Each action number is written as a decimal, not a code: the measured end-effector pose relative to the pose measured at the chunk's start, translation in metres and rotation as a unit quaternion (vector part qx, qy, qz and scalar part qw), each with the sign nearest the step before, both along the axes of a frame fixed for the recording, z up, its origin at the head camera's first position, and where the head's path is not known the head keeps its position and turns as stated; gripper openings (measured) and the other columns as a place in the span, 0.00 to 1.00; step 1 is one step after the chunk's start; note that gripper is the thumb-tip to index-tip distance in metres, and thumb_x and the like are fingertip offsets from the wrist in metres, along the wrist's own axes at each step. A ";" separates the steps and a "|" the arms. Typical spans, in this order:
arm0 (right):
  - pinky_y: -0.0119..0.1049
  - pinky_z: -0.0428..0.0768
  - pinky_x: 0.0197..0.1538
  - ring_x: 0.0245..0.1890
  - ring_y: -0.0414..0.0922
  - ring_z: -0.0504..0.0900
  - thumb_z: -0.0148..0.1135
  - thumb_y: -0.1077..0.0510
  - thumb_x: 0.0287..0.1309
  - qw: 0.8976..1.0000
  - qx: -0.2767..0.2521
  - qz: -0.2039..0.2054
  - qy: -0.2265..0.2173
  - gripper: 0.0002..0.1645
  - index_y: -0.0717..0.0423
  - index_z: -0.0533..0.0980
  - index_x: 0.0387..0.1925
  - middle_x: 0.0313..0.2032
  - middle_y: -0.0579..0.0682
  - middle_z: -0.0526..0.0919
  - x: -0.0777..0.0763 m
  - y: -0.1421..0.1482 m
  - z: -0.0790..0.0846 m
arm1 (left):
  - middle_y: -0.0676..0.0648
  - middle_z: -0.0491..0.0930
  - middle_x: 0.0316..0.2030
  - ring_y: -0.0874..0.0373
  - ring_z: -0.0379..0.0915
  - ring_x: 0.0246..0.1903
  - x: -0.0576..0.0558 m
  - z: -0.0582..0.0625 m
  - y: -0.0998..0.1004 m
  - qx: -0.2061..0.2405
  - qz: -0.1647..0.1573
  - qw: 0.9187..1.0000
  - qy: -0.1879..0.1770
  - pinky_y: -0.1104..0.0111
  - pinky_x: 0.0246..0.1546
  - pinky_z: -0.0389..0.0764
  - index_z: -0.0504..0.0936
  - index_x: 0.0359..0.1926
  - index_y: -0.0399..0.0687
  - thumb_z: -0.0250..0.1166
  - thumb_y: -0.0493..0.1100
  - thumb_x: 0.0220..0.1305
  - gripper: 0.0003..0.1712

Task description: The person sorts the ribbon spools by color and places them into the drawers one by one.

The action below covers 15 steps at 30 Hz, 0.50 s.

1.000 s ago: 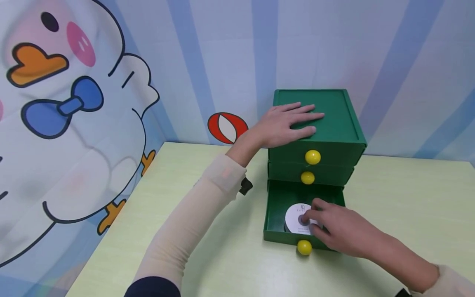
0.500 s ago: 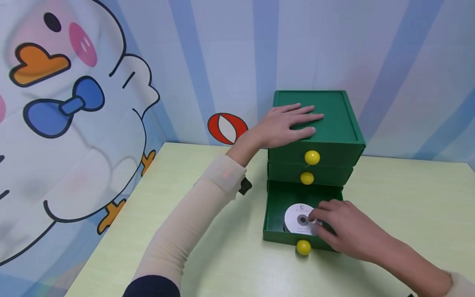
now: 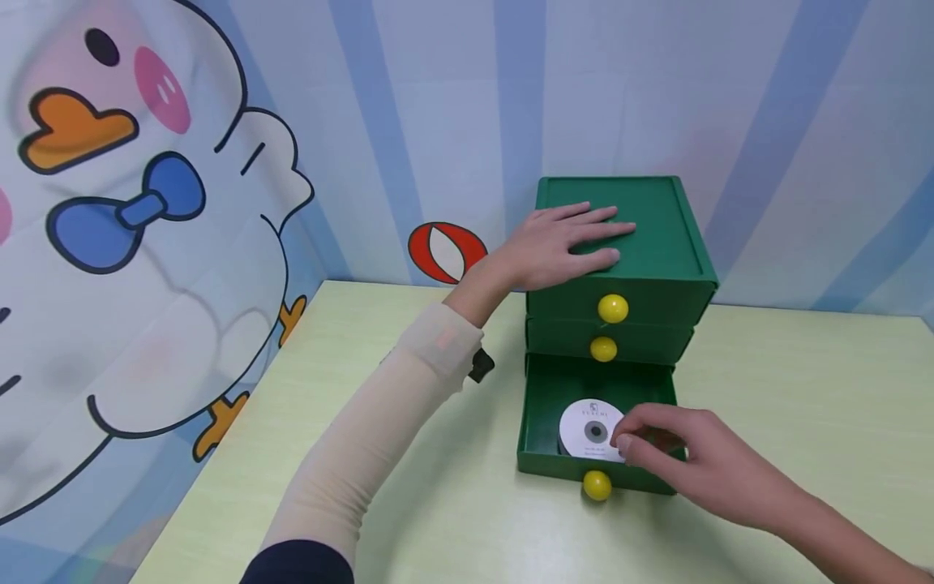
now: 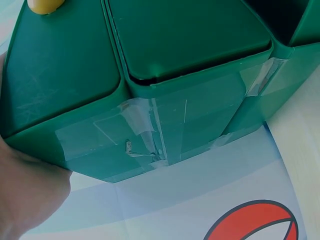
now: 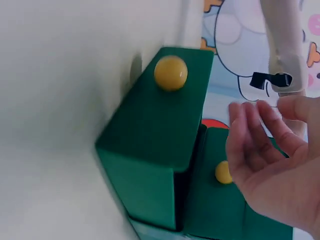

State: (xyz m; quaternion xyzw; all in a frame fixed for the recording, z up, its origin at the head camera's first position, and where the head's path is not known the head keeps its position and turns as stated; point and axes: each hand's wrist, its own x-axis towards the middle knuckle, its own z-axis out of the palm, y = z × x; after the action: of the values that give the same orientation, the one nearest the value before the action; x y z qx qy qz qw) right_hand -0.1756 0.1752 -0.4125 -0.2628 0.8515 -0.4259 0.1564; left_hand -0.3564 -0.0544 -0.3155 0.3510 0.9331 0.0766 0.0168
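A green drawer cabinet (image 3: 660, 227) with yellow knobs stands on the table. On its top my left hand (image 3: 550, 247) lies flat with the fingers spread; the left wrist view catches only part of that hand (image 4: 32, 195) beside the cabinet's side wall. The bottom drawer (image 3: 550, 465) is pulled out. Inside lies a round white disc (image 3: 576, 426) with a grey centre and small print, its right edge overlapped by my right fingertips. My right hand (image 3: 700, 458) hovers over the drawer's front right corner, fingers loosely curved, and the right wrist view shows nothing in it.
The upper two drawers, with their yellow knobs (image 3: 613, 308), are pushed in. A pale yellow-green table (image 3: 803, 422) bears the cabinet. Behind it hangs a striped blue cloth (image 3: 452, 122) with a cartoon duck at left. A black strap (image 5: 270, 80) circles my left wrist.
My right hand has drawn back to the right from the disc's centre toward its right edge, uncovering the grey middle. The disc, drawer and left hand stay in place.
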 end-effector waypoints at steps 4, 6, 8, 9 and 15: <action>0.36 0.85 0.44 0.41 0.50 0.85 0.53 0.53 0.83 0.984 -0.095 0.025 -0.148 0.17 0.61 0.80 0.52 0.42 0.56 0.86 0.004 0.003 -0.006 | 0.63 0.45 0.85 0.57 0.36 0.85 0.001 0.001 0.000 0.000 -0.001 1.000 -0.001 0.55 0.83 0.41 0.56 0.84 0.76 0.44 0.68 0.83 0.34; 0.37 0.86 0.45 0.43 0.50 0.85 0.49 0.52 0.85 0.968 -0.126 0.035 -0.214 0.20 0.64 0.79 0.53 0.43 0.59 0.86 0.006 0.003 -0.012 | 0.63 0.45 0.85 0.57 0.36 0.85 0.001 0.001 0.001 -0.001 -0.001 1.000 0.000 0.54 0.83 0.41 0.56 0.84 0.76 0.44 0.67 0.83 0.34; 0.38 0.86 0.47 0.44 0.50 0.85 0.45 0.51 0.86 0.950 -0.150 0.043 -0.270 0.22 0.65 0.78 0.54 0.44 0.60 0.87 0.010 0.004 -0.019 | 0.63 0.45 0.85 0.57 0.36 0.85 0.001 0.001 0.001 -0.003 -0.001 1.000 -0.001 0.55 0.83 0.41 0.55 0.84 0.76 0.44 0.67 0.83 0.34; 0.38 0.86 0.48 0.44 0.50 0.85 0.44 0.50 0.87 0.941 -0.161 0.047 -0.293 0.23 0.65 0.78 0.54 0.44 0.60 0.87 0.012 0.004 -0.023 | 0.62 0.45 0.85 0.56 0.36 0.85 0.001 0.001 0.001 -0.002 -0.003 1.000 -0.001 0.54 0.83 0.41 0.56 0.84 0.75 0.44 0.67 0.83 0.34; 0.35 0.86 0.47 0.41 0.46 0.86 0.42 0.48 0.87 0.899 -0.201 0.028 -0.388 0.24 0.61 0.79 0.52 0.40 0.53 0.88 0.021 0.003 -0.042 | 0.61 0.47 0.85 0.55 0.37 0.85 0.003 0.000 0.000 0.009 -0.006 1.000 -0.003 0.53 0.83 0.41 0.57 0.84 0.74 0.45 0.66 0.83 0.34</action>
State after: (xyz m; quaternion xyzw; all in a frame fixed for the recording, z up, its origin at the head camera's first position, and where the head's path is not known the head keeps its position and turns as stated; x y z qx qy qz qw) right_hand -0.1545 0.1779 -0.4545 -0.1263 0.6120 -0.6517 0.4298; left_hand -0.3531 -0.0543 -0.3153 0.3564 0.9302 0.0856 0.0172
